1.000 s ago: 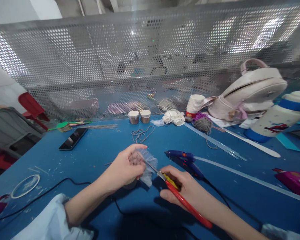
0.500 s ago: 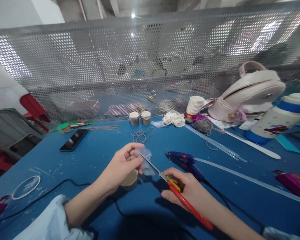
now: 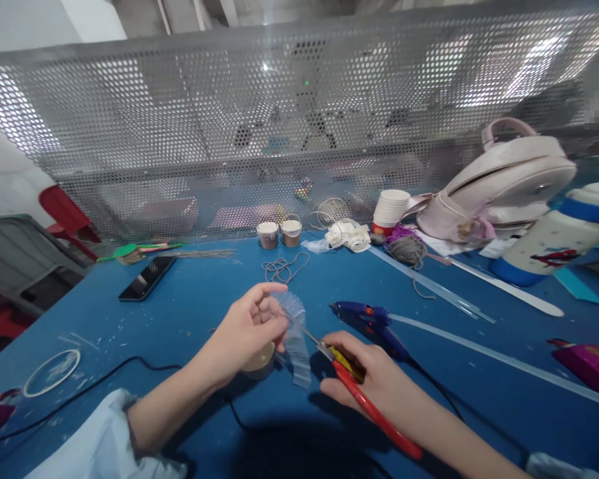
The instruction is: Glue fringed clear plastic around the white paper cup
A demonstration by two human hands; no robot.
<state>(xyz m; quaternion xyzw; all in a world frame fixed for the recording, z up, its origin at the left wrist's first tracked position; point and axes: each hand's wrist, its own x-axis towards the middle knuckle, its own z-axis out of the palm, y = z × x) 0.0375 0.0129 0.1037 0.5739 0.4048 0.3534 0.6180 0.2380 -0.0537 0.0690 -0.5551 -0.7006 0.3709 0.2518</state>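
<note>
Between the thumb and fingers of my left hand (image 3: 252,326) is a sheer, pleated whitish ribbon (image 3: 299,362), whose free end hangs down to the right. My right hand (image 3: 367,369) grips long-nose pliers (image 3: 362,392) with red and yellow handles. Their thin jaws reach up-left to the ribbon by my left fingertips; whether they pinch it I cannot tell. Partly hidden under my left hand stands a small beige-topped cup (image 3: 259,362). A blue hot glue gun (image 3: 362,313) lies right of the ribbon, a clear glue stick running out of its back.
Two small cups (image 3: 268,235) stand at the back by the perforated metal screen (image 3: 180,133). A phone (image 3: 147,278) lies left. Grey yarn (image 3: 406,250), paper cups (image 3: 392,209), a bag (image 3: 499,179) and a bottle (image 3: 554,243) occupy the right. Black cable (image 3: 114,366) crosses the table.
The ribbon has fanned out and its free end now hangs lower and longer. The pliers have shifted slightly, their jaws still at the ribbon. My left hand has barely moved.
</note>
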